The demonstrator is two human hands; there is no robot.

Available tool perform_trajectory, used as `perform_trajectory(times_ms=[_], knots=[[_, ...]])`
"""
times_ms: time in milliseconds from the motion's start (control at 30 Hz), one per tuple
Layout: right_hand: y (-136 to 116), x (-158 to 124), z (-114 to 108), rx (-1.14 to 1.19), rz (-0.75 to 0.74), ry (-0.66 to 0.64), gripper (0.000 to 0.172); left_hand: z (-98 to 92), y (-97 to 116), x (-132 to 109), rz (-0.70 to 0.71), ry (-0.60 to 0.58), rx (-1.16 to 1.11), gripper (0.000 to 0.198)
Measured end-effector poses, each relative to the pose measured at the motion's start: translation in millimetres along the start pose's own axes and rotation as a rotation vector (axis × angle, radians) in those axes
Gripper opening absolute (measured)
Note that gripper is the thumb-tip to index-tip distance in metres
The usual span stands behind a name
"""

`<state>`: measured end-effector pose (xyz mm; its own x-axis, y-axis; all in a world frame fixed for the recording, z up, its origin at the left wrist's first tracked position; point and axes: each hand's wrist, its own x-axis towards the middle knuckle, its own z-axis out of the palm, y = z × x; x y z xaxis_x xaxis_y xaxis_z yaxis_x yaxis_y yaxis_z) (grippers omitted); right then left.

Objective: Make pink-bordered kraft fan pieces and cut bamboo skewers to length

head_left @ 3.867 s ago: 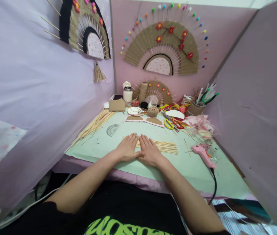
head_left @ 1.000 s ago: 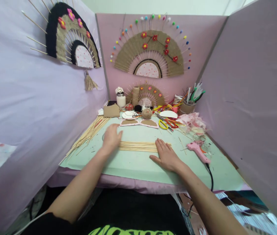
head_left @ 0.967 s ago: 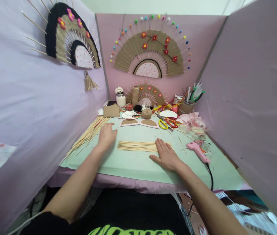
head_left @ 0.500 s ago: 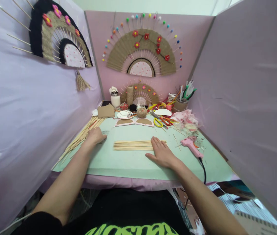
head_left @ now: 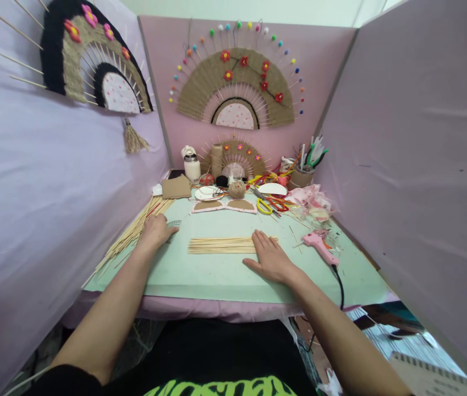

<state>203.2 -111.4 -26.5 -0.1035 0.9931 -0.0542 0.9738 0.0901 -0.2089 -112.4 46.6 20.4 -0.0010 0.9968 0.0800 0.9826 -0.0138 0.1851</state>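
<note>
Left hand [head_left: 157,231]: we rest it flat, fingers spread, gripping nothing, fingertips touching the clear half-round plastic protractor [head_left: 173,224], just beside the loose heap of bamboo skewers [head_left: 132,235].
Right hand [head_left: 272,258]: open, palm down, fingers pressing on the right end of the row.
Row of thin bamboo sticks [head_left: 220,245]: side by side, flat on the pale green cutting mat [head_left: 216,278], between our hands.
Step in hand: we judge it to be pinning the row while reaching for the protractor.
Next move calls for: even pressure, so that no stick rolls.
Nearby: pink glue gun [head_left: 318,245], right of the row.

craft workstation | woven fans [head_left: 236,88] on pink partitions | glue gun [head_left: 318,246], scissors [head_left: 267,205], bamboo sticks [head_left: 220,245]
</note>
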Motion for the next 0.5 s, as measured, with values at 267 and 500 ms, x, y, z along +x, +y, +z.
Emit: perform_trajectory(times_ms=[267,500], knots=[[-2,-1,-2,-0.001,0.006,-0.002,0.094,15.1,107,-52,0.680,-0.081,-0.239,0.029],[-1,0,-1,-0.011,-0.014,0.036,0.090,57.1,139,-87,0.770,-0.190,-0.099,0.074]])
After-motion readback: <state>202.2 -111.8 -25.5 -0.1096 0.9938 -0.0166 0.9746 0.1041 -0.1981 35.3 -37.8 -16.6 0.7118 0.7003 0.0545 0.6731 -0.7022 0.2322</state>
